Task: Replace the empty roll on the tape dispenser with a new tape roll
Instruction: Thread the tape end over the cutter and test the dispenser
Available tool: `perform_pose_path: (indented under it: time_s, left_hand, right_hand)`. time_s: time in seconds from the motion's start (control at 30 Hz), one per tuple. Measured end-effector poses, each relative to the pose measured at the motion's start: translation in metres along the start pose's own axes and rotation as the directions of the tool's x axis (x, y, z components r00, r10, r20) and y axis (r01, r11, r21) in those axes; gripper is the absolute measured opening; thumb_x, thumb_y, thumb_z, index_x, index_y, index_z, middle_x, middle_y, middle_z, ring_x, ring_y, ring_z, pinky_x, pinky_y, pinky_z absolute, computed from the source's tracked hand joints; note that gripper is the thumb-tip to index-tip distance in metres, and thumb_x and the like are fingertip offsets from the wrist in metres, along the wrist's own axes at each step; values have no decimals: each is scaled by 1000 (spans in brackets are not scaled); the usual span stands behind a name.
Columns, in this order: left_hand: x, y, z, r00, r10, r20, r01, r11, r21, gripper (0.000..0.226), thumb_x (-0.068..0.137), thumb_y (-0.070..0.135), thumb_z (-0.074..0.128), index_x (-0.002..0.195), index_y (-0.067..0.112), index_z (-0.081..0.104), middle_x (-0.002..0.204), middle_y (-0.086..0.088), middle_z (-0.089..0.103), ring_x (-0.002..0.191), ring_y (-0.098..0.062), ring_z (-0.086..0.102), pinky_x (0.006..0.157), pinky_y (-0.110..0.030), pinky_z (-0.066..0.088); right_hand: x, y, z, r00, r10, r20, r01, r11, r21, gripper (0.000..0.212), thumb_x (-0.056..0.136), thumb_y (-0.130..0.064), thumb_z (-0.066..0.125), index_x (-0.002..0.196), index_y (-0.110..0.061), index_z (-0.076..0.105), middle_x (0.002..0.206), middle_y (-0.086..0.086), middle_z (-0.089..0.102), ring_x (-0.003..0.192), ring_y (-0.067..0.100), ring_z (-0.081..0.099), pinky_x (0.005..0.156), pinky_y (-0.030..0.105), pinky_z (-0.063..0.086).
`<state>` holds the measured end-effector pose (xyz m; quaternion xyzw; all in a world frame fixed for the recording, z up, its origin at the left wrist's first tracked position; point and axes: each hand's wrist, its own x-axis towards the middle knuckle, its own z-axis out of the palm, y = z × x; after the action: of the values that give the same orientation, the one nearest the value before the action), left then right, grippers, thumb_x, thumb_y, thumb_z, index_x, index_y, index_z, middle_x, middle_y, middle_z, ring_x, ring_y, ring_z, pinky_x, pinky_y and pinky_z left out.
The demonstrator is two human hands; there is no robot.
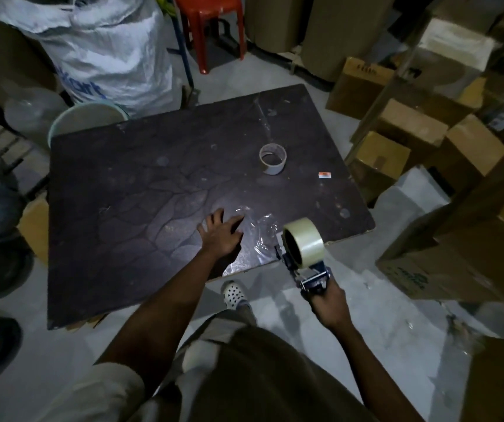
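Note:
My right hand [328,306] grips the handle of the blue tape dispenser [311,277], held in the air off the table's near right corner. A full roll of clear tape [305,242] sits on the dispenser's wheel. My left hand [221,233] lies flat, fingers spread, on the dark table [122,208], touching a crumpled piece of clear plastic film [256,233]. The empty cardboard roll core [272,159] stands on the table farther back and to the right, apart from both hands.
A small orange and white sticker [324,175] lies near the table's right edge. Cardboard boxes [412,132] crowd the right side. A white sack [107,50], a pale bucket [86,120] and a red plastic stool [211,22] stand behind the table.

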<state>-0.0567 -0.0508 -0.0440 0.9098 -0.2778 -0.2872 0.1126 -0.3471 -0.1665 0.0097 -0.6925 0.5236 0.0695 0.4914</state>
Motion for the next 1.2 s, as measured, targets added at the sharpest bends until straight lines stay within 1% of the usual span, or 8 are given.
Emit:
perform_pose_path:
  time_s: [0.1, 0.27, 0.5, 0.6, 0.77, 0.93, 1.03, 1.2]
  left_hand:
    - [2, 9, -5, 997, -54, -63, 44, 987, -155, 35, 99, 45, 54, 131, 40, 64, 154, -4, 38, 145, -30, 23, 117, -55, 12]
    - [10, 17, -25, 952, -177, -251, 79, 931, -357, 24, 97, 44, 58, 108, 35, 78, 119, 1, 73, 127, -29, 49, 105, -51, 32]
    - [29, -40, 4, 893, -382, -237, 130, 724, -678, 33, 87, 73, 42, 85, 58, 71, 97, -1, 79, 105, -32, 70, 100, -62, 48]
    - [16, -41, 2, 833, -499, -238, 174, 646, -744, 48, 89, 70, 39, 83, 34, 71, 97, -21, 74, 105, -45, 66, 99, -64, 46]
    - [-23, -9, -16, 739, -572, -356, 138, 646, -751, 59, 91, 67, 35, 70, 19, 65, 75, -11, 72, 85, -35, 69, 90, -55, 54]
    - [-47, 21, -25, 713, -591, -376, 185, 676, -713, 45, 100, 53, 43, 79, 21, 68, 88, -10, 70, 117, -39, 56, 111, -64, 33]
    - [-58, 36, -27, 705, -588, -397, 237, 722, -650, 32, 105, 36, 51, 100, 15, 74, 109, -13, 72, 131, -35, 45, 112, -55, 23]
    - [-62, 40, -23, 736, -485, -472, 255, 845, -471, 53, 98, 54, 46, 121, 13, 69, 132, -15, 63, 136, -39, 41, 113, -55, 24]
  right_hand:
    - [25, -25, -4, 999, -34, -29, 36, 998, 44, 56, 72, -27, 74, 117, -51, 51, 110, 13, 74, 87, 29, 65, 81, 41, 54]
    - [58, -59, -4, 982, -164, -96, 149, 978, -145, 61, 87, -29, 75, 142, -23, 48, 122, 18, 71, 113, 43, 66, 90, 47, 53]
    - [90, -113, -12, 938, -345, 28, 324, 846, -424, 81, 84, -41, 77, 153, -38, 35, 117, 16, 75, 113, 44, 68, 87, 43, 50]
    - [107, -135, -6, 897, -421, 139, 434, 773, -463, 78, 81, -52, 78, 148, -42, 40, 117, 9, 76, 114, 40, 69, 86, 40, 50]
    - [128, -147, 4, 810, -534, 244, 585, 701, -408, 76, 79, -44, 79, 146, -40, 43, 114, 7, 75, 109, 36, 69, 75, 31, 38]
    - [153, -142, 0, 779, -535, 329, 627, 640, -444, 64, 77, -35, 81, 137, -31, 59, 128, 4, 72, 120, 33, 65, 90, 36, 43]
    - [163, -142, -4, 757, -549, 354, 650, 582, -488, 65, 75, -47, 83, 135, -33, 63, 132, 1, 69, 128, 30, 57, 104, 44, 40]
    - [180, -145, -5, 712, -632, 307, 700, 602, -384, 53, 85, -62, 72, 127, -29, 68, 130, -1, 65, 133, 24, 48, 109, 48, 34]
